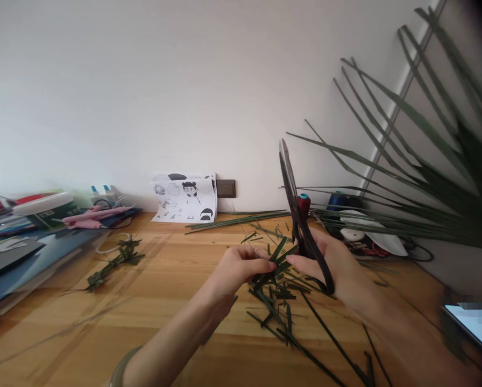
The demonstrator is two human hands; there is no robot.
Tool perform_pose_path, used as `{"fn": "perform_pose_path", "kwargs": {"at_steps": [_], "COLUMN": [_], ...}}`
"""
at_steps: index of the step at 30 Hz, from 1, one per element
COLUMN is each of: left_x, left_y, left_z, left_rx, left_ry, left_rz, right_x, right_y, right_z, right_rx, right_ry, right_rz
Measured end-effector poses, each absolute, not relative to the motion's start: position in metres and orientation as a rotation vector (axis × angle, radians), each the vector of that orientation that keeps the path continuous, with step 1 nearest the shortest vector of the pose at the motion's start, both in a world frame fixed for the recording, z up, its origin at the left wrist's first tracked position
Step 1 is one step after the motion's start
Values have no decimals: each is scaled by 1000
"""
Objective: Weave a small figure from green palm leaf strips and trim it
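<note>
My left hand (247, 263) pinches a small bundle of green palm leaf strips (280, 257) between thumb and fingers. Close on its right, my right hand (325, 258) is closed around a pair of black-handled scissors (292, 191), whose blades point up toward the wall and look shut. The thumb of that hand lies near or against the leaf strips; I cannot tell whether it touches them. Beneath both hands, cut leaf pieces (287, 322) are scattered over the wooden table (176, 306).
A large palm leaf (446, 177) fans in from the right. Behind stand a red thread spool (304, 204) and a printed sheet (186, 199) against the wall. At left lie a woven leaf piece (114, 264), a pink glue gun (91, 216) and a tub (47, 209). A phone (475, 328) glows at right.
</note>
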State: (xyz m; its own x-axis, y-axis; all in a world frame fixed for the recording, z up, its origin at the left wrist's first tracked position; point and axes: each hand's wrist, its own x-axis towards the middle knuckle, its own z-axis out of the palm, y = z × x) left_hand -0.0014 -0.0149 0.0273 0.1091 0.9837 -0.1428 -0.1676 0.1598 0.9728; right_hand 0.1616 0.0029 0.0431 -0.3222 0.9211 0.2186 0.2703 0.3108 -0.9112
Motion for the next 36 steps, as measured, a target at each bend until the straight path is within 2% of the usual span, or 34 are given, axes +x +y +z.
{"fn": "perform_pose_path", "kwargs": {"at_steps": [7, 14, 21, 27, 31, 36], "left_x": [-6, -11, -11, -8, -5, -5], "left_y": [-13, -17, -18, -19, -20, -21], "left_z": [29, 37, 45, 36, 31, 34], "left_rx": [1046, 1201, 1528, 1321, 1253, 1145], "left_ry": [1056, 990, 1052, 977, 943, 922], "left_rz": [1023, 1036, 1087, 1089, 1008, 1131], "right_x": [160, 162, 159, 156, 156, 160], "right_y": [-1, -5, -3, -9, -9, -3], "right_z": [46, 47, 44, 53, 52, 44], "right_rx": [-1003, -1054, -1029, -1029, -1083, -1110], "right_ry": [-1813, -1841, -1847, -1757, -1765, -1757], "right_rz": [1208, 1099, 1129, 1230, 1102, 900]}}
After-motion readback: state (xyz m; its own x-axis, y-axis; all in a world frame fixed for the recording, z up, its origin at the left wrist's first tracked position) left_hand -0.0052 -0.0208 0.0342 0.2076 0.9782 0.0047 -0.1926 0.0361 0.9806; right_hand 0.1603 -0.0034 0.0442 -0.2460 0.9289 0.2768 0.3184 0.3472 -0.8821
